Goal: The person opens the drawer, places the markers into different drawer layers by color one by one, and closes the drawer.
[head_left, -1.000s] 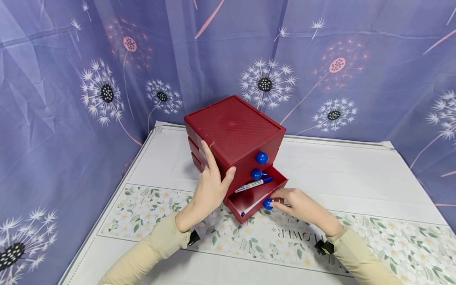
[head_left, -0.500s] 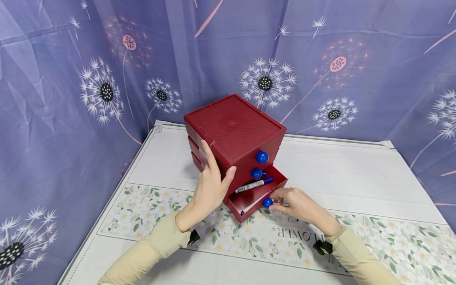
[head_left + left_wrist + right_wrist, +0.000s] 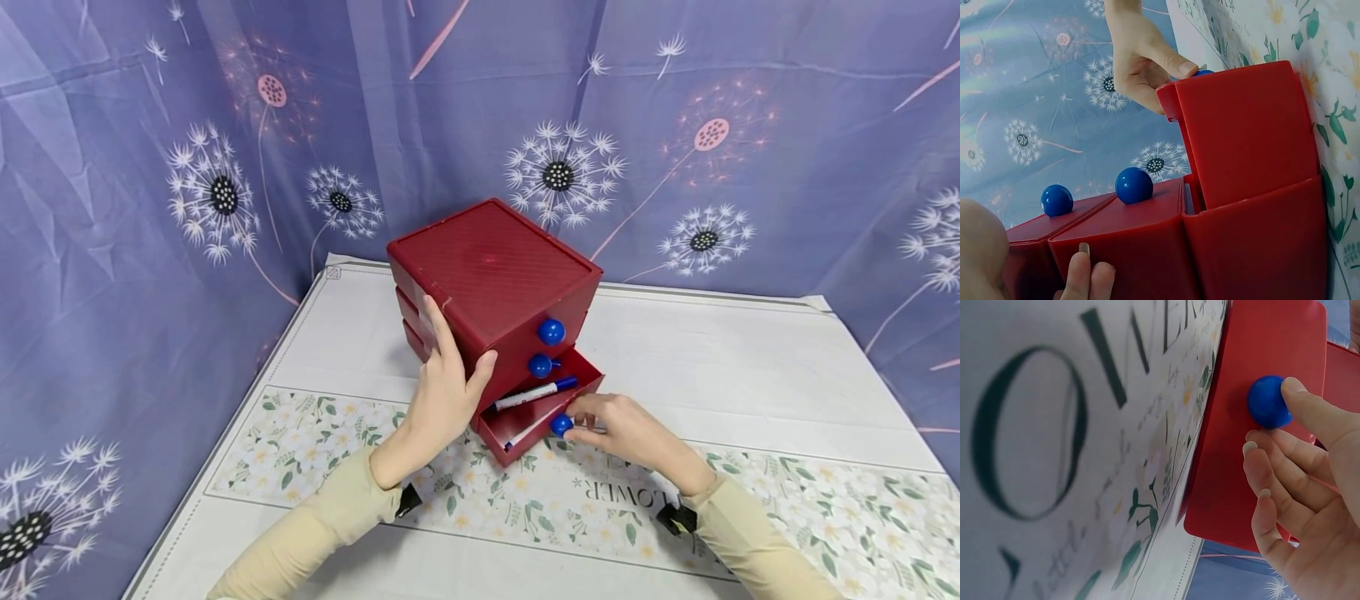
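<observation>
A red drawer cabinet (image 3: 495, 262) stands at an angle on the table. Its bottom drawer (image 3: 1241, 131) is pulled partway out. Inside it lie a white marker with a blue cap (image 3: 534, 394) and a thin white pen (image 3: 528, 429) along the front wall. My right hand (image 3: 626, 427) pinches the drawer's round blue knob (image 3: 1269, 402), the thumb on the ball and curled fingers beside it. My left hand (image 3: 442, 396) rests along the cabinet's left side with straight fingers, its thumb at the front corner.
Two more blue knobs, an upper one (image 3: 551, 332) and a middle one (image 3: 540, 365), stick out from the closed drawers. A flower-printed strip (image 3: 315, 442) crosses the white tabletop (image 3: 712, 358). Behind hangs a purple curtain (image 3: 450, 117) with dandelions.
The bottom drawer has slid slightly inward, and my right hand has moved with it. The capped marker has rolled a little in the drawer. My left hand stays in place.
</observation>
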Motion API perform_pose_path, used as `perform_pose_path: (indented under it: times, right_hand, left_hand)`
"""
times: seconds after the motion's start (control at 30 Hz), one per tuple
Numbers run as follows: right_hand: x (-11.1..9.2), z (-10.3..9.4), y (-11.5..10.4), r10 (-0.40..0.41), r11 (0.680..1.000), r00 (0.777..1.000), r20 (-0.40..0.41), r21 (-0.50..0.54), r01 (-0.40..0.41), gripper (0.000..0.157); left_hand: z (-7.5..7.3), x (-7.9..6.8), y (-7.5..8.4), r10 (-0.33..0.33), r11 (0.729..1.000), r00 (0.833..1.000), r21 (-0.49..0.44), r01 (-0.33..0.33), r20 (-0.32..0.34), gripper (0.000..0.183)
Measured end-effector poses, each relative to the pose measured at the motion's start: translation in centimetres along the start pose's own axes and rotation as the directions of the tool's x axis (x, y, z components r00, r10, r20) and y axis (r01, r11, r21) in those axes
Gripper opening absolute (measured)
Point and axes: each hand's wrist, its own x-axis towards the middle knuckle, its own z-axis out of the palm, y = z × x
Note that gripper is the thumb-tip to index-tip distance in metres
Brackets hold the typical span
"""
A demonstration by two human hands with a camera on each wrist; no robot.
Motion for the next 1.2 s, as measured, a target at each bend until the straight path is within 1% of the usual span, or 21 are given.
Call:
perform_pose_path:
  times: [0.27,0.63,0.9,1.2]
  right_hand:
    - [0.3,0.1,0.0,-0.002,1.000,1.000,-0.017,-0.015,0.001,0.021]
    - [0.7,0.2,-0.1,-0.009,1.000,1.000,-0.019,-0.011,0.009,0.020]
    - [1.1,0.4,-0.2,-0.015,0.999,0.999,-0.039,-0.039,0.014,0.019]
    - [1.4,0.4,-0.3,0.028,0.999,0.999,-0.028,-0.026,-0.029,0.019]
  left_hand:
    - [0.0,0.0,-0.1,-0.002,1.000,1.000,-0.007,0.002,-0.001,0.101]
    - [-0.1,0.0,0.1,-0.017,1.000,1.000,-0.003,0.017,0.009,0.101]
    - [-0.1,0.0,0.1,-0.015,1.000,1.000,0.000,0.015,0.009,0.102]
    - [-0.1,-0.1,0.1,-0.016,1.000,1.000,0.010,0.016,0.006,0.101]
